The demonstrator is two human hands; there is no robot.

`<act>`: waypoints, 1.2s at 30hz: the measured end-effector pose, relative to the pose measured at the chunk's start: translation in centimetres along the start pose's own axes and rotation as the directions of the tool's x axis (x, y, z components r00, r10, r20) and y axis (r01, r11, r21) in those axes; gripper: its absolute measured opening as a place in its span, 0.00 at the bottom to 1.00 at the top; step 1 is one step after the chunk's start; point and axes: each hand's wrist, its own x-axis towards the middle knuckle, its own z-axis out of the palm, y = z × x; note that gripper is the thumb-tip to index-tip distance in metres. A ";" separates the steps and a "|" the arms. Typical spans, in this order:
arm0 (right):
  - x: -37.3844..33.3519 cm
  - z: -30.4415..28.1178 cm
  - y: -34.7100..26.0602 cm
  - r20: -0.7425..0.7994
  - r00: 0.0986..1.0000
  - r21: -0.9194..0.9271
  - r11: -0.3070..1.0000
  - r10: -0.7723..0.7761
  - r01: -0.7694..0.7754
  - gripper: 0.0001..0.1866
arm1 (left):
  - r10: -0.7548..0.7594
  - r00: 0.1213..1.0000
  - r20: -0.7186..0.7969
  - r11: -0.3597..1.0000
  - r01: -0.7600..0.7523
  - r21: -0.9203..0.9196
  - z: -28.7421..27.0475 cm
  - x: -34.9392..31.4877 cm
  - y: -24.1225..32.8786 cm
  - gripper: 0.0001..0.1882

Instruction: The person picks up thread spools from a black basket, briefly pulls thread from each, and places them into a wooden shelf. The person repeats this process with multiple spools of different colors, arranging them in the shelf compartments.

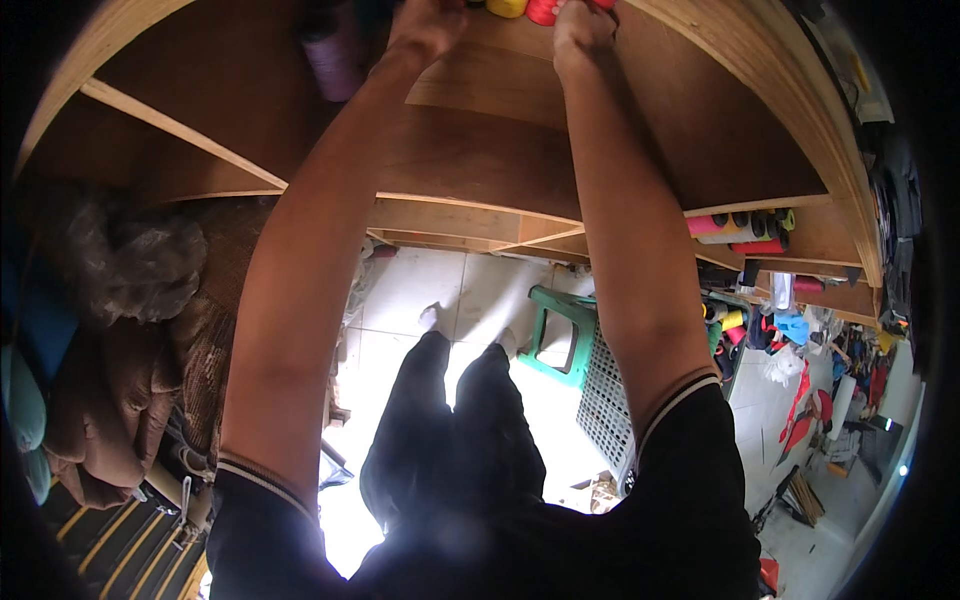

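Both my arms reach up to a wooden shelf (485,85) at the top of the view. My right hand (583,30) is closed at a red spool of thread (542,11), which shows on both sides of the fingers. Beside it, to the left, stands a yellow spool of thread (507,7), cut by the upper edge. My left hand (430,27) is left of the yellow spool; its fingers lie in shade at the picture's edge and are mostly hidden. Farther left a purple cone of thread (335,62) stands in a dim part of the shelf.
Lower right, a shelf holds several thread cones (745,230). A green plastic stool (560,335) and a grey perforated crate (605,400) stand on the white tiled floor (410,285). Brown padded cloth (110,400) and a clear plastic bag (150,265) lie at left. Clutter fills the far right.
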 end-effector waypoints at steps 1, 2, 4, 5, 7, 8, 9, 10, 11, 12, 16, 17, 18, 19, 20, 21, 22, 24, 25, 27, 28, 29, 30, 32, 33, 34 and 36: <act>-0.1 -0.1 -0.1 -0.024 1.000 -0.001 1.000 -0.005 0.005 0.12 | -0.007 1.000 0.011 0.996 0.006 0.091 -0.6 -0.2 0.3 0.23; -0.2 -0.1 -0.1 -0.052 0.999 -0.010 1.000 -0.015 0.015 0.12 | -0.010 1.000 0.022 0.982 0.006 0.188 -1.1 -0.5 0.5 0.23; -1.1 0.9 -1.1 -0.100 0.994 0.003 0.999 -0.043 0.044 0.12 | -0.010 0.999 0.035 0.908 -0.006 0.418 -2.5 -1.1 0.0 0.22; -1.8 1.6 -1.5 -0.102 0.993 0.014 0.998 -0.055 0.057 0.12 | -0.005 0.999 0.042 0.846 -0.018 0.532 -2.8 -1.3 -0.1 0.22; -3.5 3.2 -2.4 -0.046 0.997 0.057 0.997 -0.055 0.057 0.12 | 0.031 0.999 0.045 0.651 -0.054 0.757 -3.5 -1.8 -0.8 0.22; -4.4 4.1 -2.9 0.017 0.999 0.080 0.996 -0.038 0.036 0.12 | 0.058 0.998 0.040 0.523 -0.064 0.850 -3.7 -2.0 -1.2 0.22; -5.0 4.7 -2.9 0.092 0.996 0.088 0.996 -0.012 0.004 0.12 | 0.089 0.995 0.040 0.408 -0.073 0.910 -3.5 -2.1 -1.2 0.21; -5.4 5.3 -3.0 0.169 0.985 0.082 0.996 0.020 -0.034 0.12 | 0.112 0.993 0.026 0.359 -0.064 0.931 -3.5 -2.0 -1.3 0.21; -5.7 5.8 -3.2 0.235 0.971 0.075 0.995 0.053 -0.073 0.12 | 0.083 0.996 0.041 0.437 -0.073 0.896 -3.6 -2.0 -1.5 0.22; -5.9 6.1 -3.0 0.291 0.953 0.061 0.992 0.088 -0.110 0.12 | 0.051 0.998 0.049 0.553 -0.068 0.831 -3.8 -2.1 -1.2 0.22; -6.1 6.6 -2.5 0.383 0.904 0.063 0.971 0.191 -0.232 0.12 | -0.040 0.998 0.058 0.834 0.001 0.552 -4.7 -2.3 0.2 0.22; -6.3 6.4 -2.4 0.395 0.893 0.082 0.960 0.215 -0.267 0.12 | -0.056 0.997 0.055 0.872 0.022 0.490 -4.8 -2.4 0.7 0.22; -6.5 6.1 -2.4 0.403 0.884 0.101 0.948 0.238 -0.302 0.11 | -0.072 0.996 0.054 0.906 0.043 0.422 -5.1 -2.5 1.1 0.23; -6.8 5.8 -2.3 0.414 0.871 0.124 0.931 0.266 -0.344 0.11 | -0.087 0.995 0.056 0.935 0.062 0.350 -5.3 -2.7 1.6 0.23; -7.1 5.4 -2.3 0.424 0.856 0.154 0.907 0.297 -0.391 0.11 | -0.105 0.993 0.055 0.959 0.087 0.268 -5.5 -2.8 2.0 0.23; -7.5 4.7 -2.6 0.434 0.841 0.195 0.878 0.323 -0.438 0.11 | -0.129 0.991 0.037 0.978 0.121 0.171 -5.7 -3.1 2.9 0.23; -8.1 3.8 -3.2 0.452 0.825 0.252 0.839 0.338 -0.482 0.11 | -0.159 0.987 0.016 0.985 0.158 0.070 -5.9 -3.2 3.6 0.23; -9.5 1.4 -4.9 0.485 0.825 0.417 0.753 0.290 -0.510 0.11 | -0.234 0.972 -0.033 0.961 0.226 -0.159 -5.9 -3.7 5.6 0.23; -10.5 0.0 -6.1 0.513 0.840 0.550 0.685 0.173 -0.477 0.11 | -0.283 0.957 -0.071 0.930 0.255 -0.266 -6.2 -4.4 6.5 0.22; -13.3 -4.0 -8.3 0.542 0.838 0.697 0.586 -0.052 -0.414 0.12 | -0.363 0.923 -0.126 0.844 0.269 -0.464 -6.5 -5.3 8.9 0.20; -14.6 -6.5 -9.3 0.565 0.808 0.754 0.501 -0.165 -0.425 0.13 | -0.366 0.918 -0.154 0.847 0.259 -0.465 -6.4 -6.0 10.2 0.18; -16.4 -9.4 -10.6 0.655 0.752 0.657 0.549 -0.077 -0.516 0.14 | -0.366 0.913 -0.179 0.853 0.252 -0.457 -6.3 -6.5 11.7 0.16; -18.1 -12.3 -10.8 0.640 0.759 0.674 0.562 -0.120 -0.480 0.15 | -0.369 0.908 -0.199 0.852 0.244 -0.464 -5.6 -7.1 13.7 0.14; -21.3 -17.7 -9.0 0.717 0.684 0.593 0.632 -0.134 -0.499 0.11 | -0.323 0.921 -0.219 0.643 0.044 -0.765 -4.0 -10.2 17.7 0.13; -23.0 -19.9 -7.7 0.708 0.703 0.531 0.708 -0.067 -0.466 0.08 | -0.306 0.901 -0.308 0.780 0.052 -0.624 -4.4 -12.6 20.9 0.19; -24.7 -21.4 -6.5 0.638 0.770 0.537 0.707 0.018 -0.461 0.07 | -0.331 0.896 -0.296 0.682 0.010 -0.731 -4.4 -15.5 22.8 0.19; -27.1 -25.5 -3.3 0.673 0.665 0.453 0.530 0.324 -0.717 0.05 | -0.281 0.922 -0.265 0.825 0.091 -0.558 -4.2 -22.0 24.8 0.18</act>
